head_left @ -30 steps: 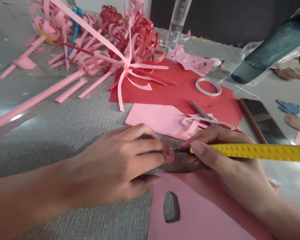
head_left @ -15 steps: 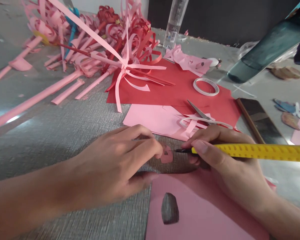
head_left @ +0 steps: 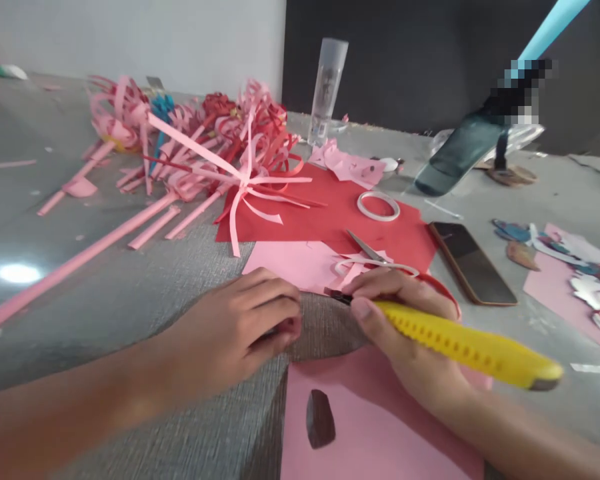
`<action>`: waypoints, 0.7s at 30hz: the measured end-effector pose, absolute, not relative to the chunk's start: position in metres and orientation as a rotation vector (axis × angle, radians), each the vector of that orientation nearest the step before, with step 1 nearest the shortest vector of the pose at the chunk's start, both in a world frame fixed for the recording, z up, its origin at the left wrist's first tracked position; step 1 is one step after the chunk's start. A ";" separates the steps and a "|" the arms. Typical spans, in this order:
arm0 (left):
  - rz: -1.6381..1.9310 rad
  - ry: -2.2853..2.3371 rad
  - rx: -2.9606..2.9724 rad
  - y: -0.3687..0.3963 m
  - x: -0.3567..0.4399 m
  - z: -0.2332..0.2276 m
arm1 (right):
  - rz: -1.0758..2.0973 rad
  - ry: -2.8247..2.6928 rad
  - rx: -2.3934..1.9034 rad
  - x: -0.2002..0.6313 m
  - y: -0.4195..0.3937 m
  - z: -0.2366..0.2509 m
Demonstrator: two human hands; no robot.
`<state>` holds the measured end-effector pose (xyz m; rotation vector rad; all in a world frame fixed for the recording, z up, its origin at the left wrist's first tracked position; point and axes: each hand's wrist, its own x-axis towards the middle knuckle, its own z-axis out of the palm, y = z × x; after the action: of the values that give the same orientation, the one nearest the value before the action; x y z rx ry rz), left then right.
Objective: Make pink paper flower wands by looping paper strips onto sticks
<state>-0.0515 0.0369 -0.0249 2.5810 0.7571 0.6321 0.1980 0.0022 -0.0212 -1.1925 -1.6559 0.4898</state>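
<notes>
My right hand (head_left: 405, 327) grips a yellow box cutter (head_left: 460, 343), its dark blade end pointing left over the edge of a pink sheet. My left hand (head_left: 260, 320) hovers just left of the blade, fingers curled inward; whatever they may hold is hidden. Below both hands lies a pink paper (head_left: 380, 427) with a rounded hole (head_left: 321, 420) cut through it, showing the dark surface underneath. Beyond the fingers, scissors (head_left: 367, 248) with white handles rest on paper scraps and a second pink sheet (head_left: 285, 263).
Pink and red curled-paper flowers (head_left: 200, 147) on rolled stems pile up at back left. Red paper (head_left: 305, 217) holds a tape roll (head_left: 379, 207). A phone (head_left: 473, 263), a tilted dark bottle (head_left: 455, 157), a clear bottle (head_left: 327, 93) and paper cutouts (head_left: 575, 253) stand or lie around.
The small pink cutout near my left fingertips is out of sight. My left fingers have curled in, and the box cutter's rear end has swung down toward me. The view has tilted upward.
</notes>
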 end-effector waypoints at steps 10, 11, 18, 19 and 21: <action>0.576 0.807 2.566 0.030 -0.047 -0.015 | 0.297 -2.042 -0.939 0.190 0.007 -0.028; 0.578 0.840 2.549 0.029 -0.047 -0.013 | 0.313 -2.104 -0.953 0.189 0.006 -0.027; 0.654 0.782 2.652 0.028 -0.054 -0.022 | 0.268 -2.135 -1.130 0.181 0.004 -0.028; 0.667 0.763 2.636 0.028 -0.054 -0.022 | 0.257 -2.142 -1.128 0.181 0.004 -0.029; 0.754 0.775 2.552 0.028 -0.051 -0.017 | 0.240 -2.170 -1.103 0.180 0.003 -0.028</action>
<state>-0.0515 0.0278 -0.0169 2.5518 0.7753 0.7542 0.1804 0.0031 -0.0280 -1.1031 -2.1704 0.2401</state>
